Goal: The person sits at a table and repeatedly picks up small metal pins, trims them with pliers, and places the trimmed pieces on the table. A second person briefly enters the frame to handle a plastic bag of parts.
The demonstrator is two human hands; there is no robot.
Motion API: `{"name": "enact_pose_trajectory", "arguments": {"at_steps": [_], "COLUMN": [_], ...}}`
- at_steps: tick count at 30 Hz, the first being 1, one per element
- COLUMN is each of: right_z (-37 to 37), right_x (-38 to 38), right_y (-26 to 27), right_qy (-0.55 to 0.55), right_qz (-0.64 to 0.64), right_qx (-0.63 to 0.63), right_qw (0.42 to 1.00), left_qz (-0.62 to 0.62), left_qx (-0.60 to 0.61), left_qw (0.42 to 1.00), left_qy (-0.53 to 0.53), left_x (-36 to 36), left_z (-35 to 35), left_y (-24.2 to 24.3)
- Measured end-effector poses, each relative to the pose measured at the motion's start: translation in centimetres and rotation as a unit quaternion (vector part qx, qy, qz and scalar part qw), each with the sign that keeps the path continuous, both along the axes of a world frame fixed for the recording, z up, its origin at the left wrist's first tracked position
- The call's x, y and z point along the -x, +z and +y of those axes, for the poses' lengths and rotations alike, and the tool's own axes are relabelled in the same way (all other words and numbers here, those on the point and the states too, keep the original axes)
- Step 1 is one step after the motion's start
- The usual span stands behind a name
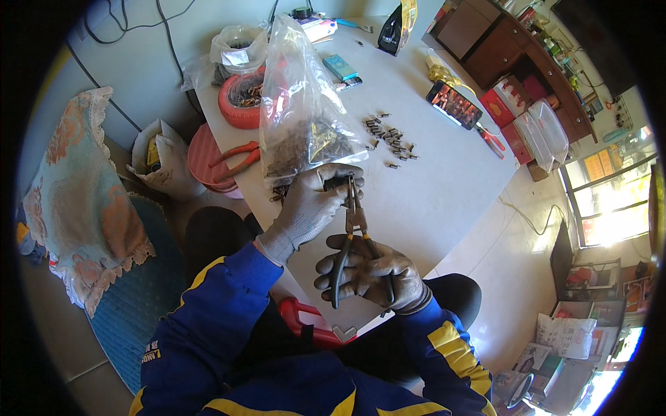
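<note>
My left hand (307,208), in a grey work glove, is closed with thumb and fingers around a small dark metal part (351,176), mostly hidden by the glove. At that part sit the narrow jaw tips of a pair of circlip-type pliers (357,218). My right hand (372,273), also gloved, holds the pliers from below, their dark handles spread apart across the fingers. Just beyond my left hand stands a clear plastic bag (307,109) with many small dark parts in its bottom. Several small metal coil springs (390,138) lie loose on the grey-white table (426,208).
Red-handled pliers (237,161) overhang the table's left edge above a pink bin (205,156). Behind are a red round container (242,106), a tub lined with plastic (239,47) and a blue box (340,67). A phone (454,105) leans near red-handled pliers (490,141) at right.
</note>
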State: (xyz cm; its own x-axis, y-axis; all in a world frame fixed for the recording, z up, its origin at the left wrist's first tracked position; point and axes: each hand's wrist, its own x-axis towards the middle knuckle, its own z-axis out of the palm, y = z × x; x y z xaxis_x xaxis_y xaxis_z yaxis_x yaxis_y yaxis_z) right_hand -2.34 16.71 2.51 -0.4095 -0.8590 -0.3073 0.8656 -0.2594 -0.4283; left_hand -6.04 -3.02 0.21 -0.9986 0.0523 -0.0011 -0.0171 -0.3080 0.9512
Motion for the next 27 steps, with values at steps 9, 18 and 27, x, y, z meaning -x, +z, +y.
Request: {"name": "enact_pose_trajectory", "arguments": {"at_steps": [9, 18, 27], "right_z": [-0.02, -0.19, 0.10], "right_x": [0.02, -0.17, 0.15], "right_y": [0.12, -0.41, -0.60], "right_qy": [-0.001, 0.001, -0.021], "right_qz": [0.020, 0.033, -0.001], "right_qx": [0.003, 0.008, 0.077], "right_qw": [1.000, 0.999, 0.997], "left_qz": [0.002, -0.015, 0.029], "left_qx": [0.039, 0.018, 0.121], "left_qw": [0.999, 1.000, 0.992], "left_qy": [-0.008, 0.000, 0.001], "left_x": [-0.09, -0.21, -0.26], "left_z": [-0.14, -0.35, 0.00], "left_y": [0.08, 0.27, -0.33]}}
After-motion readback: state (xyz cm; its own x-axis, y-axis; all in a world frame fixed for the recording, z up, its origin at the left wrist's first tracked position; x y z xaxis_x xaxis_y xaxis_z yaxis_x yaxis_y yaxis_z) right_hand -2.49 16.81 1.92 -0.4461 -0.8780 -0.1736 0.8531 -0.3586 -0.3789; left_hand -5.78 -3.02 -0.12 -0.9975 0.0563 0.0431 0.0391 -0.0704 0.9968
